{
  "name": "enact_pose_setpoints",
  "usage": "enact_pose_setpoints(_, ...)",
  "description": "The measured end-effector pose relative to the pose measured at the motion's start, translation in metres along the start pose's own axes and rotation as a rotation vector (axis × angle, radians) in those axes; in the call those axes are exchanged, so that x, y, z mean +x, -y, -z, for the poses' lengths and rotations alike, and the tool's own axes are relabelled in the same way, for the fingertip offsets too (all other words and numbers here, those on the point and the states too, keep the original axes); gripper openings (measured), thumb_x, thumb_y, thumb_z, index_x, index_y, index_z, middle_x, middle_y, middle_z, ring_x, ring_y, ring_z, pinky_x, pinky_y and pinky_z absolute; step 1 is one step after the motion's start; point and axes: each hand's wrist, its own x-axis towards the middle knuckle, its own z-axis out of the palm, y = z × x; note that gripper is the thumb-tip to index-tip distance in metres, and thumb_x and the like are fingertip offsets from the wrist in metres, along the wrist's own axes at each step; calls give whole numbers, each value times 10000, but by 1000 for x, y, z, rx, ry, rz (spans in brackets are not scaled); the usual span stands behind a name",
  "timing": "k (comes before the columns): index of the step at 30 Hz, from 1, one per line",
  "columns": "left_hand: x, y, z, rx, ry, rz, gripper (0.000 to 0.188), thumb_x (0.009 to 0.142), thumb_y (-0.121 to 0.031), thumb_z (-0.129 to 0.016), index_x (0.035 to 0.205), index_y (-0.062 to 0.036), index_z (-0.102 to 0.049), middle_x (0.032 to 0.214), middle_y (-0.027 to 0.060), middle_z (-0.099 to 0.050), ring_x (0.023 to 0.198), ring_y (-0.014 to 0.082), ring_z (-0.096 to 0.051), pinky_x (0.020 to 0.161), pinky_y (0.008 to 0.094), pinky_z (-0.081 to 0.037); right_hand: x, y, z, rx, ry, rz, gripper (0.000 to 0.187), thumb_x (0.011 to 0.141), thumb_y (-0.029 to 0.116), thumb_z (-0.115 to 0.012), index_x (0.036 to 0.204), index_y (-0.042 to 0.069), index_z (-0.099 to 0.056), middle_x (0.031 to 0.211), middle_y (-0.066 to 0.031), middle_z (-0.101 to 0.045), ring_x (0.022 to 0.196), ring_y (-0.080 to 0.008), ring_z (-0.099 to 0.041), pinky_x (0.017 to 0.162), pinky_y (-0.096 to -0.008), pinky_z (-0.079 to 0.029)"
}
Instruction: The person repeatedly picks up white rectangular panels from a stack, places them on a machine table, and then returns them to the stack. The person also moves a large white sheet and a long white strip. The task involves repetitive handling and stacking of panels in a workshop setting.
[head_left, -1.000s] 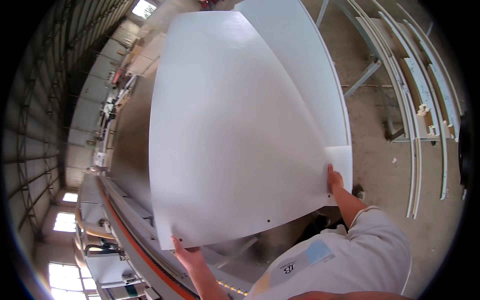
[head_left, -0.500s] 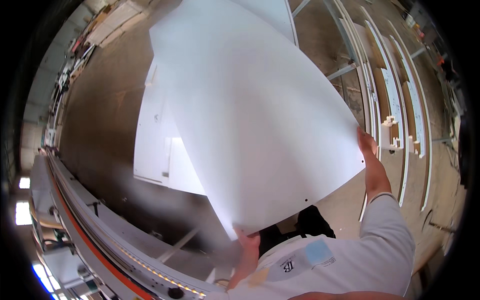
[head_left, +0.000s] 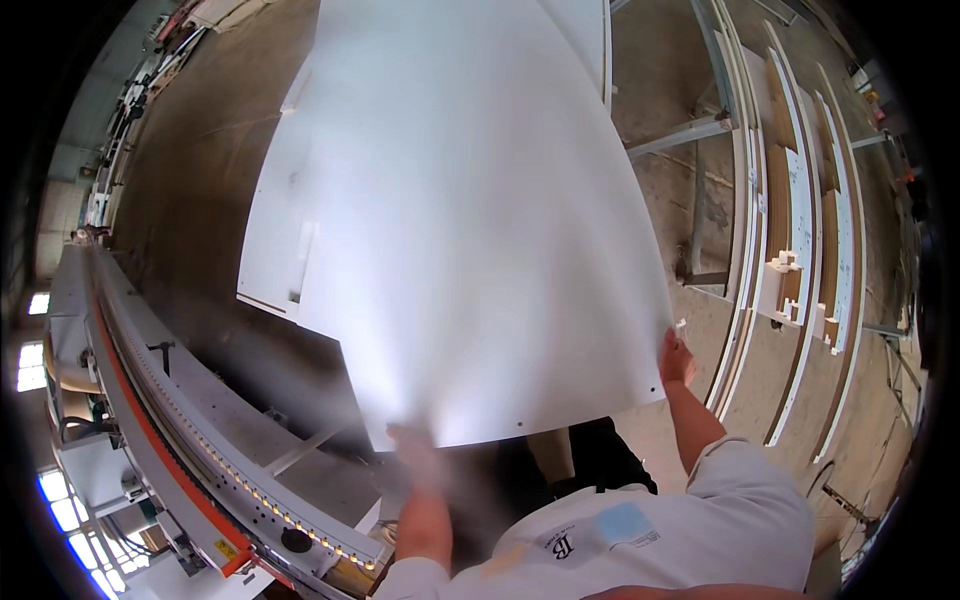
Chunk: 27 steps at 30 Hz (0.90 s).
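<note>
A person in a printed white shirt (head_left: 700,530) and dark trousers (head_left: 612,455) is handling a large white panel (head_left: 480,220), which is stretching away from the body across the middle of the view. The left grip (head_left: 414,442), blurred, is holding its near left corner; the right grip (head_left: 677,360) is clasping its right edge, just beside a small dark hole (head_left: 653,390). At left, a long grey machine (head_left: 220,400) with an orange stripe is running past. A second white board (head_left: 268,220) is jutting out from under the panel's left side. At right, a metal frame (head_left: 690,134) is standing near long strips (head_left: 800,230). Far left, windows (head_left: 62,510) are glowing.
</note>
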Motion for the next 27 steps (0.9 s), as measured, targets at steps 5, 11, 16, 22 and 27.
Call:
enact_pose_setpoints(5, 67, -51, 28, 79, 24, -73, 812, 834, -771, -587, 1249, -73, -600, 1188, 88, -651, 978, 270, -662, 673, 401, -571, -87, -12, -42, 46, 38, -92, 660, 963, 690, -343, 1040, 153, -718, 1022, -207, -714, 1009, -438, -651, 867, -547, -492)
enact_pose_setpoints(11, 182, -101, 45, -28, 518, -330, 678, 867, -697, -617, 1191, -102, -624, 1112, 60, -663, 905, 206, -665, 589, 365, -529, -212, -11, -106, 326, 116, 9, 739, 993, 664, -285, 1076, 50, -688, 1118, -267, -667, 1105, -472, -582, 954, -526, -438)
enact_pose_setpoints(16, 49, -43, 17, 126, 507, -87, 297, 947, -465, -623, 1076, -199, -655, 720, -46, -402, 572, 103, -359, 450, 274, -298, -266, 21, -124, 301, 494, -19, 760, 1011, 621, -274, 1166, -5, -675, 1171, -279, -654, 1156, -461, -565, 993, -495, -421)
enact_pose_setpoints(22, -48, 69, 44, -194, 750, 184, 422, 966, -435, -647, 1247, -127, -582, 1181, 45, -644, 1023, 225, -650, 750, 410, -560, -267, 32, -126, 498, 930, -91, 629, 1008, 560, -387, 1186, 27, -669, 1132, -161, -706, 1031, -294, -682, 905, -453, -496)
enact_pose_setpoints(27, -90, 79, 51, -185, 675, 318, 435, 978, -428, -637, 1235, -83, -580, 1145, 66, -662, 990, 252, -667, 819, 399, -569, -176, 52, -89, 505, 1031, 191, 471, 985, 461, -494, 1190, 66, -649, 1063, -105, -729, 924, -196, -707, 715, -391, -568)
